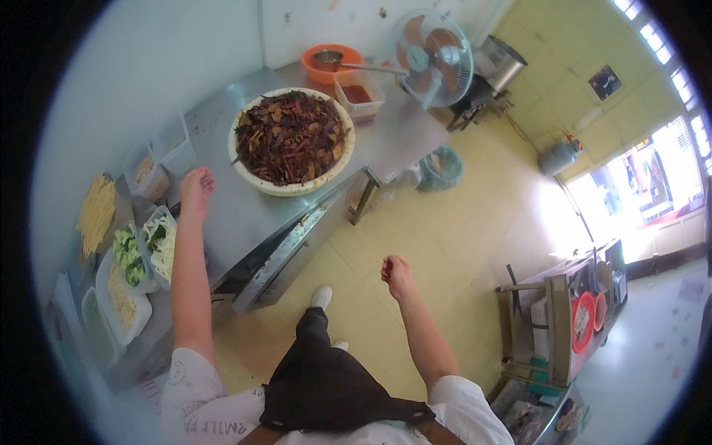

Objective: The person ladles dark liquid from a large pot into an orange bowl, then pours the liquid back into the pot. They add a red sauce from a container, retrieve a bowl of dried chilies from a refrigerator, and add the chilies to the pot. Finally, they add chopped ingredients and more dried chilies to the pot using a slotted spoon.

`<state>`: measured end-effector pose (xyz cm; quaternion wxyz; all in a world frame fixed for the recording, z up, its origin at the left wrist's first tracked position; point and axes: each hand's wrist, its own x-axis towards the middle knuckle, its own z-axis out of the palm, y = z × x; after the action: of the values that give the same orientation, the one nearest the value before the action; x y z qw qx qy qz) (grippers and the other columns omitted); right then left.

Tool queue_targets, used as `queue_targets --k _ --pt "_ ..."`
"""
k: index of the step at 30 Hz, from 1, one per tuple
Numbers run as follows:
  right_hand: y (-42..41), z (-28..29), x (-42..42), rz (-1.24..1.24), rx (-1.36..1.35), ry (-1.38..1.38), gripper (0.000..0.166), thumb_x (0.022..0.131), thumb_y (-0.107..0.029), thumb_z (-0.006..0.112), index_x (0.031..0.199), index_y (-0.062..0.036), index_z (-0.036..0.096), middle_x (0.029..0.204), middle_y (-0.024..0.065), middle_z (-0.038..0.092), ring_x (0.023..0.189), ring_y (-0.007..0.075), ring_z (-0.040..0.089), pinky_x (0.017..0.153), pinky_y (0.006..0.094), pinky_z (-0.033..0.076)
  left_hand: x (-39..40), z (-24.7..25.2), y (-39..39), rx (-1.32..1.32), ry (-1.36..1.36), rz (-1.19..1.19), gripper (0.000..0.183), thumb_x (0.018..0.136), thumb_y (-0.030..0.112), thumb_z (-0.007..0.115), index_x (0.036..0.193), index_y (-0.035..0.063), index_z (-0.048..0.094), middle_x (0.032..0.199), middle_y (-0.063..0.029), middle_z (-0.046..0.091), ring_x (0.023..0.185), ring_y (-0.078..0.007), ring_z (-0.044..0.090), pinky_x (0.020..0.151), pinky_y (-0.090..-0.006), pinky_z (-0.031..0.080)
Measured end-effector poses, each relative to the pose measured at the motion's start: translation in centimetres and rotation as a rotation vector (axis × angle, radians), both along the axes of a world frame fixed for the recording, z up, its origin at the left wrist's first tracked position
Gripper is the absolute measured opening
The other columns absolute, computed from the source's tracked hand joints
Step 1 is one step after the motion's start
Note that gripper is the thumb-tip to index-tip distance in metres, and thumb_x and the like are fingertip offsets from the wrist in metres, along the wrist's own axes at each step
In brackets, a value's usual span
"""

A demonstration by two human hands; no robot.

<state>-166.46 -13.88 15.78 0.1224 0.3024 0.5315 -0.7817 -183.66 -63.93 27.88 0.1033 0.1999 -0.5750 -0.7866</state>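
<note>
My left hand (197, 187) hangs over the steel table (245, 222), its fingers loosely bent and apart, with nothing seen in it. Just right of it sits a large pale basin (346, 149) heaped with dark red and brown spices (289, 136), seemingly dried chillies and leaves. Left of the same hand stand clear plastic tubs, one holding pale food (146, 171) and one seemingly empty tub (173, 146). Nearer me are a tub of shredded cabbage (161, 245) and some broccoli (128, 256). My right hand (397, 276) is above the tiled floor, fingers curled in, no object visible.
Behind the basin are an orange bowl (311, 69) with a metal ladle (328, 57), a tub of red liquid (356, 94) and a fan (434, 58). A lined bin (441, 169) stands beyond the table's end. At right is another table (562, 334) with red bowls (582, 322).
</note>
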Motion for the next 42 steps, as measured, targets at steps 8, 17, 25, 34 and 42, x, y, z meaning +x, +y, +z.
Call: queue_targets --k 8,17,25,34,42 --pt "-3.5 5.6 -17.9 0.020 0.091 0.171 0.014 0.091 -0.018 0.050 0.084 -0.0066 0.056 0.065 0.0019 0.054 0.057 0.0119 0.052 0.050 0.0269 0.039 -10.2 -1.9 -0.7 -0.178 -0.049 -0.031 0.036 0.089 0.027 0.055 0.116 0.0029 0.053 0.111 -0.0067 0.056 0.096 -0.0184 0.054 0.081 -0.0342 0.046" --pt "2.6 14.5 -48.6 0.136 1.668 0.756 0.024 0.084 -0.020 0.058 0.100 -0.0021 0.058 0.101 0.0194 0.059 0.096 0.0351 0.057 0.080 0.0406 0.045 -8.9 -1.3 1.9 -0.028 -0.212 -0.071 0.033 0.094 0.026 0.048 0.118 0.0039 0.053 0.113 -0.0060 0.058 0.095 -0.0175 0.057 0.079 -0.0316 0.047" --pt "2.4 15.6 -66.6 0.802 1.891 0.145 0.034 0.076 -0.021 0.062 0.105 -0.0018 0.062 0.110 0.0181 0.061 0.102 0.0312 0.059 0.086 0.0464 0.044 -8.3 -0.2 3.2 -0.011 -0.267 0.054 0.029 0.095 0.022 0.046 0.115 0.0030 0.055 0.110 -0.0064 0.059 0.093 -0.0166 0.059 0.076 -0.0297 0.047" --pt "6.6 9.0 -72.9 1.128 1.208 0.189 0.024 0.071 -0.019 0.065 0.072 0.0043 0.063 0.063 0.0122 0.061 0.056 0.0226 0.059 0.050 0.0381 0.046 -7.6 -0.2 5.8 0.051 -0.230 0.183 0.027 0.093 0.023 0.053 0.110 0.0028 0.058 0.099 -0.0046 0.063 0.089 -0.0155 0.059 0.077 -0.0311 0.049" --pt "7.6 14.5 -63.4 0.942 0.985 0.318 0.024 0.077 -0.020 0.065 0.073 0.0034 0.061 0.060 0.0071 0.057 0.051 0.0160 0.052 0.047 0.0319 0.041 -8.1 0.5 4.3 -0.081 -0.470 -0.022 0.019 0.090 0.020 0.055 0.102 0.0066 0.060 0.089 -0.0007 0.056 0.080 -0.0112 0.052 0.061 -0.0298 0.046"
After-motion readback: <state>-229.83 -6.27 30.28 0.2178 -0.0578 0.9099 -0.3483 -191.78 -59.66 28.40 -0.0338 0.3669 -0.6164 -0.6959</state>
